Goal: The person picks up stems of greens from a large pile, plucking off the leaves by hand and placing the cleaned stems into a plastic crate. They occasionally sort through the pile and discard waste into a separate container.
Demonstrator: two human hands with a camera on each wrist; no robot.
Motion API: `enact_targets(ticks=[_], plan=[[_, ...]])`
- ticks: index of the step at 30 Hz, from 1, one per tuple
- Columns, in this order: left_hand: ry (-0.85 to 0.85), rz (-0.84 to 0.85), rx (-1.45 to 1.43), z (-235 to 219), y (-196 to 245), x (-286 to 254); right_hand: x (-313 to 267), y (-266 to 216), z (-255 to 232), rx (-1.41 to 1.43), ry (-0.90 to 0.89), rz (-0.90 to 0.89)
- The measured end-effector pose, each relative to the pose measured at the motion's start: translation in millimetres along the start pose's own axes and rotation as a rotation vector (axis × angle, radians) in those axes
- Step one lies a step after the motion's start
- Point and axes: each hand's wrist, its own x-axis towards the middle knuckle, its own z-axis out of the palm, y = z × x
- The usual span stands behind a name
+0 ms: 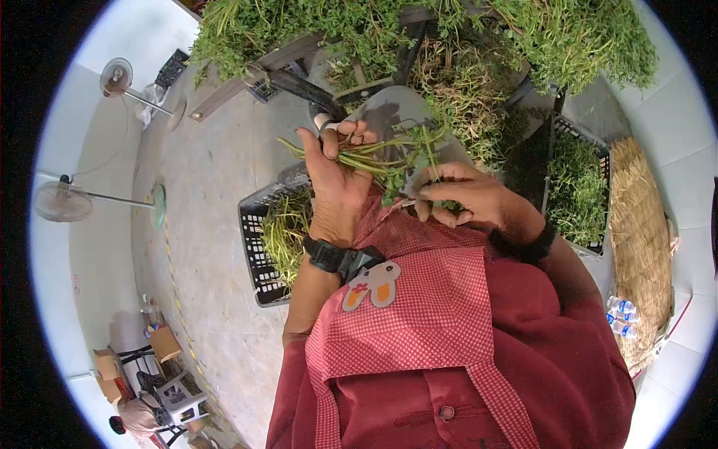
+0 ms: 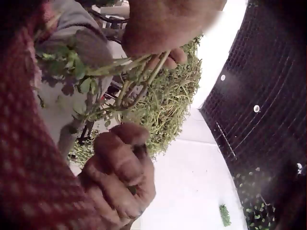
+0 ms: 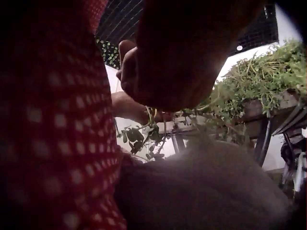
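Note:
My left hand (image 1: 334, 183), palm up, holds a loose bunch of green leafy stems (image 1: 366, 159) across its fingers. The leafy ends point right, over the grey-clad lap. Just beside them is my right hand (image 1: 479, 198), fingers curled, with a bit of green leaf (image 1: 449, 205) showing between them. In the left wrist view the stems (image 2: 152, 79) hang below the left hand, and the curled right hand (image 2: 120, 175) is lower down with a speck of green in its grip. The right wrist view shows the right hand (image 3: 177, 62) dark, covering most of the stems.
Heaps of greens (image 1: 359, 37) lie on a table ahead, with more stems (image 1: 464, 90) piled below. A black crate (image 1: 250, 258) of stems is at left, another crate (image 1: 604, 161) of greens at right. Rolled straw matting (image 1: 639, 247), water bottles (image 1: 622, 317) and standing fans (image 1: 63, 200) stand farther out.

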Motion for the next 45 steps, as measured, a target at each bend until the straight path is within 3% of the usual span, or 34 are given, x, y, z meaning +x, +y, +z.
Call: enact_targets(ticks=[3,6,9,11,15,17,19,22,24,29,31,35,38,39,40,41,43,45], plan=[[-0.029,0.047,0.013,14.0,-7.3,-7.3,8.9,6.8,-4.4,0.179,-0.038,0.023],[0.055,0.065,0.1,25.7,-16.1,-13.6,14.8,-7.3,12.3,0.216,0.01,0.076],[-0.103,-0.007,0.062,19.6,-13.7,-10.5,33.9,10.7,6.8,0.174,0.019,-0.026],[-0.324,-0.132,-0.085,11.6,-6.6,-7.0,31.2,12.4,3.5,0.089,0.015,-0.019],[-0.184,-0.083,-0.169,13.0,7.4,-2.4,8.4,7.0,-1.7,-0.245,-0.02,0.091],[-0.085,-0.008,-0.357,8.0,19.5,3.8,1.3,6.9,-9.4,-0.359,-0.059,0.101],[-0.112,0.012,-0.358,4.2,20.7,6.5,0.9,11.2,-13.2,-0.148,0.012,-0.016],[-0.043,0.005,-0.396,9.3,19.0,3.8,14.7,17.4,-16.4,0.055,0.115,-0.055],[-0.112,-0.023,-0.457,9.8,18.8,2.7,22.4,24.3,-19.3,0.11,0.152,-0.053],[-0.057,0.002,-0.399,2.8,13.7,6.6,24.9,17.8,-11.0,0.234,0.266,-0.07],[-0.026,-0.008,-0.385,2.8,10.0,7.1,26.9,14.6,-5.5,0.118,0.168,-0.109],[0.008,-0.014,-0.364,9.6,1.7,3.0,34.2,10.0,3.1,0.065,0.207,-0.124],[0.13,0.013,-0.246,22.2,-4.2,-4.5,35.5,8.2,6.8,-0.159,0.269,-0.059],[0.205,0.029,-0.158,26.8,-5.1,-6.0,33.2,3.4,14.4,-0.472,0.307,-0.146],[0.2,0.026,-0.156,24.0,-4.8,-4.1,31.9,0.0,17.4,-0.787,0.344,-0.234],[0.158,0.018,-0.071,17.1,-4.8,-2.4,33.6,4.4,12.9,-0.788,0.348,-0.233],[0.128,0.007,0.016,8.5,-3.6,-6.0,40.9,20.9,4.3,-0.736,0.226,-0.469],[0.044,-0.026,0.014,7.8,-0.5,-5.8,34.0,12.8,2.0,-0.819,0.114,-0.37]])
